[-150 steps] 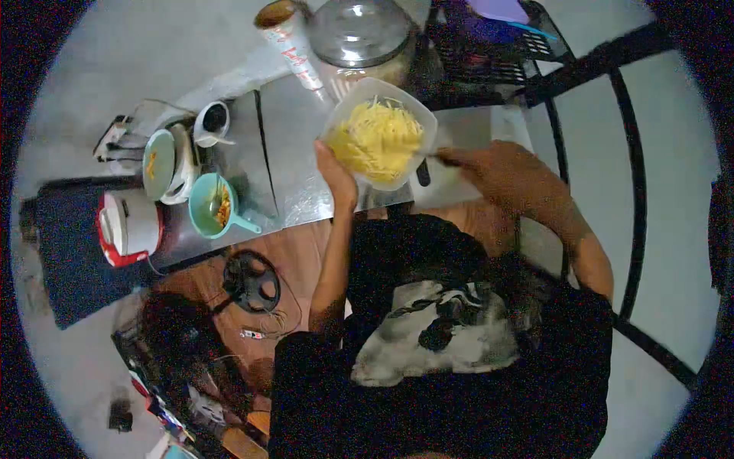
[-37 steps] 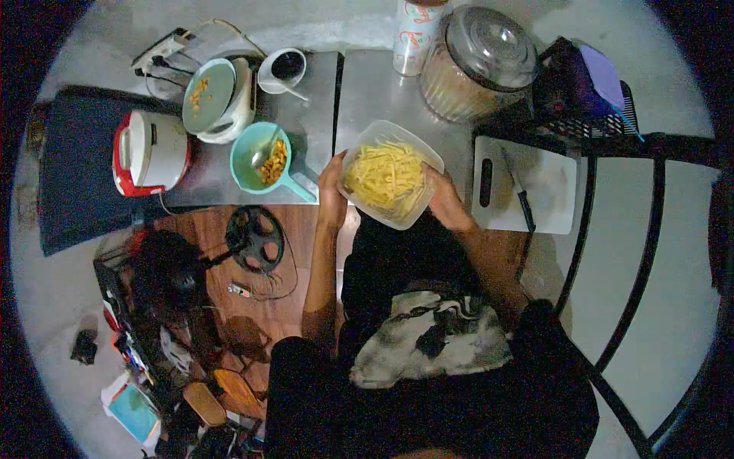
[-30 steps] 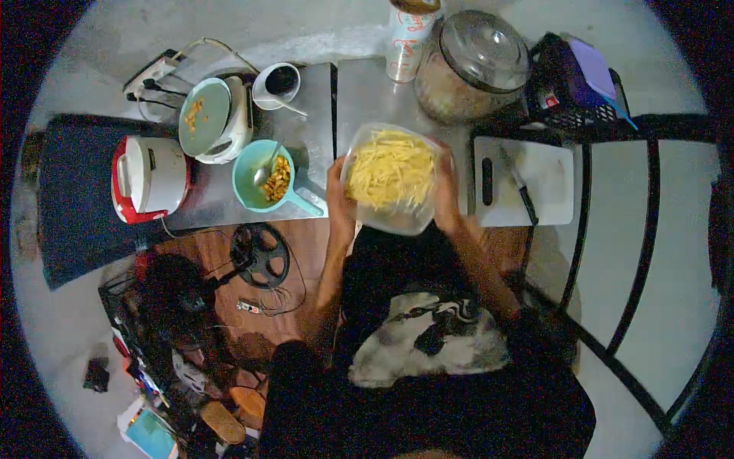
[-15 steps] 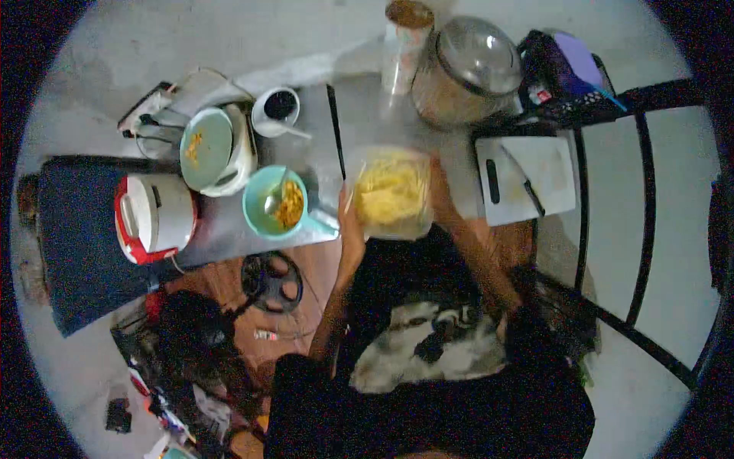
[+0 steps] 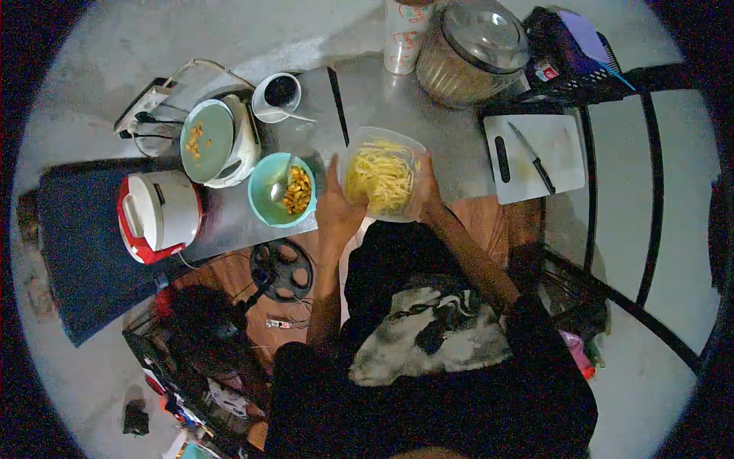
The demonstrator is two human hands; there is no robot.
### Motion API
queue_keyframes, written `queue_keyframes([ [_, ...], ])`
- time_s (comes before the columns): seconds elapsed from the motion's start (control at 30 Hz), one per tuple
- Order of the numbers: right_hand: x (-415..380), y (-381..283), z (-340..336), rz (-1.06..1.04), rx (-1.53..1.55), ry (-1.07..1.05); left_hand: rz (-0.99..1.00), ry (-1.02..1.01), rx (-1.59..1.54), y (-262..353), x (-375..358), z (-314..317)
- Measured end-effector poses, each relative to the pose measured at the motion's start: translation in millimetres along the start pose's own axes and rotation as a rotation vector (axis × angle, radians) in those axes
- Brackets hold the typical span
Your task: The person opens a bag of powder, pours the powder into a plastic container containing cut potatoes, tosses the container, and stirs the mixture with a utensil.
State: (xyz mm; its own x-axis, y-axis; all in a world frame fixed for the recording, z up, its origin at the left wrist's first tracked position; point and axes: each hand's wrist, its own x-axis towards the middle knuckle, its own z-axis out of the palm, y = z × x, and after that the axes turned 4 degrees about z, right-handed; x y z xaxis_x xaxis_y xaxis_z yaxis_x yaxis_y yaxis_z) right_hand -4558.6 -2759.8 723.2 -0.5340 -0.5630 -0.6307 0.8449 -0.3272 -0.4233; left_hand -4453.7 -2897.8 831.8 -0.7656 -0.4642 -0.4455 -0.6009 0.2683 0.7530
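Observation:
A clear plastic container (image 5: 415, 145) full of pale yellow cut strips (image 5: 382, 172), which look like raw potato sticks, is held at the front edge of the metal table. My left hand (image 5: 341, 210) is closed on its left side, with the thumb pointing up. Gripping the opposite side is my right hand (image 5: 430, 187), its fingers partly hidden behind the wall. Just left of my left hand stands a teal bowl (image 5: 260, 206) with browned cubes (image 5: 298, 191) and a metal spoon (image 5: 279, 190) in it; the bowl's handle is now hidden.
On the left are a white-and-red rice cooker (image 5: 162, 210), a pale green plate (image 5: 208, 161) with some cubes, and a white cup (image 5: 264, 107) of dark contents. A large lidded jar (image 5: 466, 73) stands behind. A knife (image 5: 535, 162) lies on a white cutting board (image 5: 566, 164) at right.
The container has shifted slightly left and away from my body, and its blur is gone. My left hand now covers the teal bowl's handle. Both hands keep their hold.

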Motion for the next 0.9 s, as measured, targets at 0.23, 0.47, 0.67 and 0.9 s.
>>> queue_keyframes([
  [0.23, -15.1, -10.5, 20.8, -0.109, -0.094, 0.017, 0.621, 0.517, 0.141, -22.7, 7.6, 8.2],
  [0.47, -30.2, -13.1, 37.0, -0.07, -0.047, 0.05, 0.389, 0.427, -0.464, -31.1, 11.5, 2.0],
  [0.67, -27.6, -14.6, 35.9, -0.695, -0.63, 0.172, 0.065, 0.143, -0.706, -20.2, 5.3, 0.5],
  [0.9, -23.4, -14.5, 23.5, -0.545, -0.657, 0.095, 0.178, 0.106, -0.785, -66.9, 23.8, 28.5],
])
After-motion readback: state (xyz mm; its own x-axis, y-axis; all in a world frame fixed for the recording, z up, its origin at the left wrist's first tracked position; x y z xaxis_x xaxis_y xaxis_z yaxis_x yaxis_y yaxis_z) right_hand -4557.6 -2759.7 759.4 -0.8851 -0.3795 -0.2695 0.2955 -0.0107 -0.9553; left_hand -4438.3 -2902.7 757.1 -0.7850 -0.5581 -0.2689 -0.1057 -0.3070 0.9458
